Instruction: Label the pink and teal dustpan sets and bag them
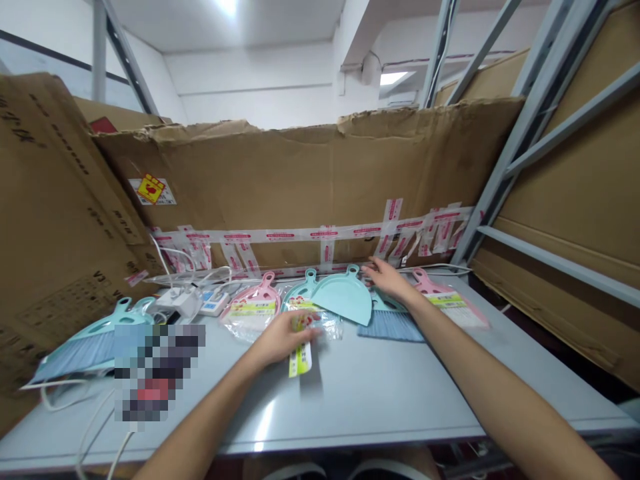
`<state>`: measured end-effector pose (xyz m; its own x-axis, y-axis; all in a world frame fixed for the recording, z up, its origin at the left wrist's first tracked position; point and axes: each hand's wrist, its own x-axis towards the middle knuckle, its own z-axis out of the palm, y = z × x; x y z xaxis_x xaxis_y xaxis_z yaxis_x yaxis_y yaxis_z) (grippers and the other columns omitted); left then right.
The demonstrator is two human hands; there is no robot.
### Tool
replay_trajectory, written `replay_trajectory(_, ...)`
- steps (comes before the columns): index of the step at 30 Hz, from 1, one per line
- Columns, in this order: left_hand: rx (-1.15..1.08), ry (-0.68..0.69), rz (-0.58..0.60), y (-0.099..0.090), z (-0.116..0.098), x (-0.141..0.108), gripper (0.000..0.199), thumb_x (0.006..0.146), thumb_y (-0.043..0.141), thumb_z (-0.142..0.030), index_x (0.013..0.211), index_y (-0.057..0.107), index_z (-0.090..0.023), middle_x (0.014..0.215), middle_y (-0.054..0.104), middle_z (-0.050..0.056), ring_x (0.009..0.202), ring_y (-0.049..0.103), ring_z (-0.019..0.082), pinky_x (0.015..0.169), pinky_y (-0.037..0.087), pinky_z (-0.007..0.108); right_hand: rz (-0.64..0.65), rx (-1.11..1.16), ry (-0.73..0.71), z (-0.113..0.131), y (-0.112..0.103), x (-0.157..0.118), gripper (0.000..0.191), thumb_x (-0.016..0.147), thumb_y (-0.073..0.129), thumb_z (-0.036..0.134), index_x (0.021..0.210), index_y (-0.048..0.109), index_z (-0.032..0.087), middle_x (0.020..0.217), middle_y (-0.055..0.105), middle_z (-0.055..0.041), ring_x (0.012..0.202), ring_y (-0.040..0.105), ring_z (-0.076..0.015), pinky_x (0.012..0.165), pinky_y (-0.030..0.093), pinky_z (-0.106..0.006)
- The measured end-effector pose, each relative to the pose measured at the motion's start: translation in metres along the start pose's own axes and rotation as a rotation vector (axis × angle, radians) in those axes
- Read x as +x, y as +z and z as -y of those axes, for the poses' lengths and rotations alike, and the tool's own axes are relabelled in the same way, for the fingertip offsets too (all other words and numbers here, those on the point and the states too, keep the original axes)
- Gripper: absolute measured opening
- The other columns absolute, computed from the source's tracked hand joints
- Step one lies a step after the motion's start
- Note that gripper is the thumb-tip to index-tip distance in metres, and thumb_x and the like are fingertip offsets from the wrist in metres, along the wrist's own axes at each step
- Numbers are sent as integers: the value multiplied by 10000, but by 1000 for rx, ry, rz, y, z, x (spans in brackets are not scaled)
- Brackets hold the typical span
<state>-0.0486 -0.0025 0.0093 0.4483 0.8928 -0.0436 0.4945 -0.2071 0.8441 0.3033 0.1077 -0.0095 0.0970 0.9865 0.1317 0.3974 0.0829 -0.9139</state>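
Around the flat, mint-green plastic dustpan (345, 299): we had both hands at work.
Left hand (283, 337): nearly closed, in front and left of the dustpan, it pinched a yellow-green and white printed card (300, 360); its fingertips were blurred.
Right hand (387, 277): partly open, fingers loosely bent just right of the dustpan's handle; we could not tell whether it had hold of anything.
Blue-bristled brush with a mint-green plastic body (393, 325): it lay flat right of the dustpan, partly under our right forearm.
Clear-wrapped pink set (257, 307): it lay left of the dustpan.
Handling: a light pinch probably suited the card, keeping it uncreased; lifting our forearm probably spared the bristles.
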Motion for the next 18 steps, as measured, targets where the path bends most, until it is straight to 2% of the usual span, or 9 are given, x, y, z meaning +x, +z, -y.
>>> replay_trajectory(2,166,70,128,4,-5,-6,642,802,891,-689,1267,815,-253,1049,834,40,928,741,261,819,518,325,-37,-156,-68,-2,-7,-1,461,1046,690,312,1463,664,118,1405,760,-221,1071,805,-296,901,650,-387)
replay_trajectory(4,300,137,222,8,-8,-10,743,685,970,-695,1287,799,-294,1092,833,28,1039,746,300,898,512,332,-44,-333,-156,-3,-17,-5,350,1052,679,298,1357,730,133,1332,797,-199,1145,789,-291,1015,604,-386)
replay_trajectory(6,414,186,249,11,-8,-11,901,611,994,-730,1365,755,-299,1109,828,44,1070,747,332,915,511,342,8,-485,-218,-2,-27,-11,293,1058,671,317,1288,766,161,1267,826,-166,1158,783,-284,1058,570,-373)
replay_trajectory(8,505,255,212,10,-6,-10,996,616,969,-778,1438,708,-279,1153,808,71,1058,747,341,901,522,353,133,-597,-255,0,-36,-19,273,1054,660,315,1257,785,182,1268,833,-142,1158,777,-282,1054,559,-357)
replay_trajectory(9,541,303,184,8,-5,-10,989,658,941,-794,1458,694,-267,1183,792,84,1055,744,339,895,530,361,210,-640,-270,0,-39,-23,267,1046,649,280,1251,791,186,1288,829,-133,1177,769,-281,1058,551,-347)
replay_trajectory(11,587,403,118,4,-4,-9,783,848,828,-759,1430,708,-249,1221,756,104,1067,732,320,902,544,378,344,-719,-275,1,-44,-29,299,1004,626,180,1248,798,182,1313,818,-126,1212,751,-276,1074,534,-330)
replay_trajectory(13,604,492,42,2,-2,-8,519,1035,677,-630,1369,733,-236,1251,728,122,1121,708,307,949,551,404,422,-801,-256,1,-45,-34,348,955,655,157,1272,797,172,1332,799,-139,1194,748,-281,1061,532,-323)
replay_trajectory(14,608,526,10,1,-1,-6,435,1085,623,-558,1352,737,-234,1263,719,127,1152,693,304,981,551,419,443,-839,-246,1,-45,-34,366,938,681,169,1286,796,170,1339,787,-146,1173,749,-282,1046,535,-318)
replay_trajectory(18,627,603,-83,3,6,0,324,1103,622,-409,1365,719,-247,1339,691,132,1269,631,322,1092,538,494,462,-948,-221,-4,-48,-30,469,861,690,89,1299,812,202,1331,765,-128,1152,740,-259,1000,522,-274)
